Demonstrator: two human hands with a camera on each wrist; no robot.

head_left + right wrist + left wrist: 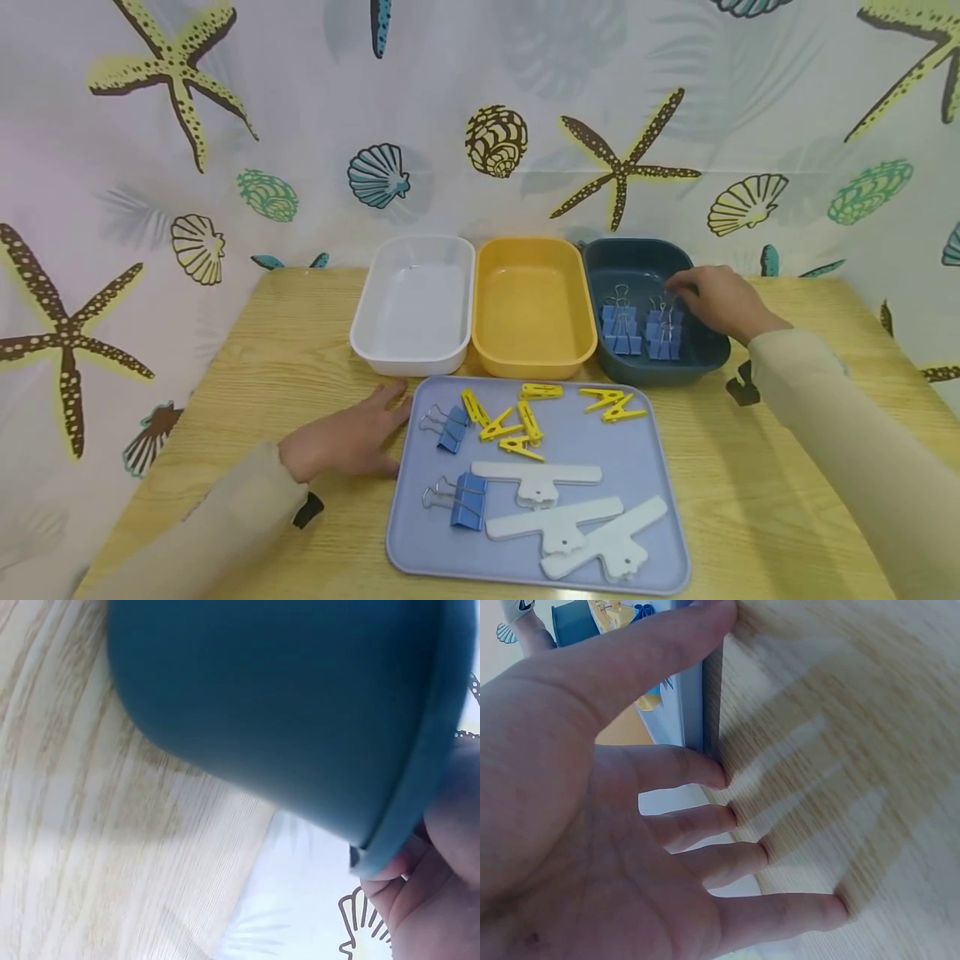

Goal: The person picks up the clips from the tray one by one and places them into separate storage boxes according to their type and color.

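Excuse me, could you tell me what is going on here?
A person's right hand reaches into the dark blue bin, close to blue binder clips; whether it grips one is unclear. The left hand rests at the left edge of the tray, which holds two more blue clips, yellow pegs and white clips.

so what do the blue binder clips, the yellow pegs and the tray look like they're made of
Blue binder clips: probably painted sheet metal, judging by the folded bodies; their thin, silvery loop handles look like bare steel wire.
Yellow pegs: likely plastic, as the colour is even and bright.
Tray: seemingly matte plastic, with one even colour and rounded, moulded-looking corners, though coated metal is possible.
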